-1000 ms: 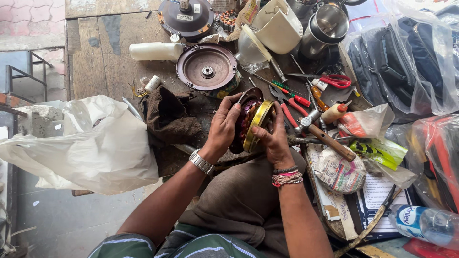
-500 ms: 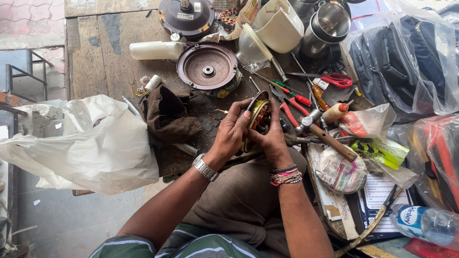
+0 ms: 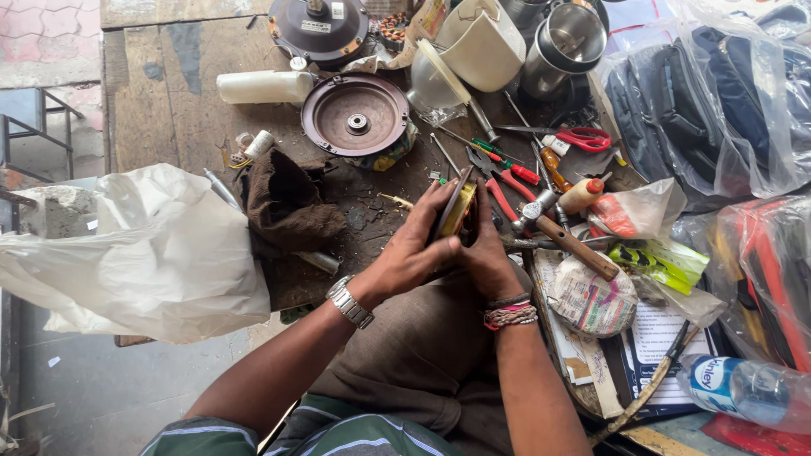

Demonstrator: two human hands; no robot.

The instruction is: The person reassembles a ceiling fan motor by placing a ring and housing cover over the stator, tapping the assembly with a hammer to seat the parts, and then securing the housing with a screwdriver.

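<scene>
Both forearms reach forward over the lap, and the left hand (image 3: 416, 247) and right hand (image 3: 488, 253) press palm to palm around a round yellow-rimmed motor part (image 3: 454, 211), clamping it on edge between them at the workbench's (image 3: 160, 110) near edge. Beyond the grip sit a steel jar (image 3: 564, 46) and a white plastic jug (image 3: 481, 42), their insides unclear. The part shows a thin brass-yellow rim.

Left hand (image 3: 411, 253) and right hand (image 3: 486, 253) clasp an edge-on round coil part (image 3: 454, 211) above the cluttered workbench (image 3: 169, 93).
</scene>
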